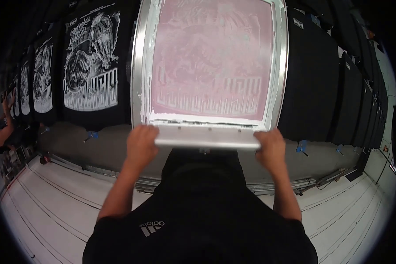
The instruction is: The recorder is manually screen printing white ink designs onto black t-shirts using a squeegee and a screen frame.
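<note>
A silver-framed printing screen [138,66] lies in front of me, its pinkish mesh [211,57] showing a faint creature design and blocky lettering. White ink coats the mesh's borders. Across the screen's near end sits a wide metal squeegee [209,137], with a streak of white ink along its far side. My left hand [141,143] is closed round the squeegee's left end, and my right hand [270,145] grips its right end. Both sets of fingers are partly hidden behind the bar.
Black shirts with white prints [92,61] lie on boards to the left; plain black shirts [312,79] lie to the right. Blue-handled clamps [91,136] sit below the boards. Another person's arm [6,127] shows at far left. The floor [53,207] is pale with dark lines.
</note>
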Tool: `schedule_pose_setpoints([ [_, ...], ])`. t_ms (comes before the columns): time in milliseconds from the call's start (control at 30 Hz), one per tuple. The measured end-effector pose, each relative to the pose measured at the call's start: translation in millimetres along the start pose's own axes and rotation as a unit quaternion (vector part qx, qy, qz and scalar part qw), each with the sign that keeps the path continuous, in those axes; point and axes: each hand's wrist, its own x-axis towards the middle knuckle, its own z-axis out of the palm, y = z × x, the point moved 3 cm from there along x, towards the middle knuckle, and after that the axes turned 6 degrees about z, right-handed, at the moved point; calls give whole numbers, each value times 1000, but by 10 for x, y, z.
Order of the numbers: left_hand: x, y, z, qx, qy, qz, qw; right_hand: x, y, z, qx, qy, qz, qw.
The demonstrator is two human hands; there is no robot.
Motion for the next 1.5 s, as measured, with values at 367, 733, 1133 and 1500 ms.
schedule_pose_setpoints([
  [367, 2517, -1134, -305, 64, 106, 21, 992, 2467, 389, -838, -81, 204, -53, 974],
  [733, 4324, -1662, -953, 164, 85, 57, 981, 4201, 715, -1772, -128, 169, -53, 976],
  [1133, 196, -15, -112, -4, -21, 14, 1000, 64, -2, -136, 15, 15, -17, 1000],
  [1500, 614, -336, 142, 52, 133, 63, 988, 494, 164, 20, -18, 133, -39, 990],
])
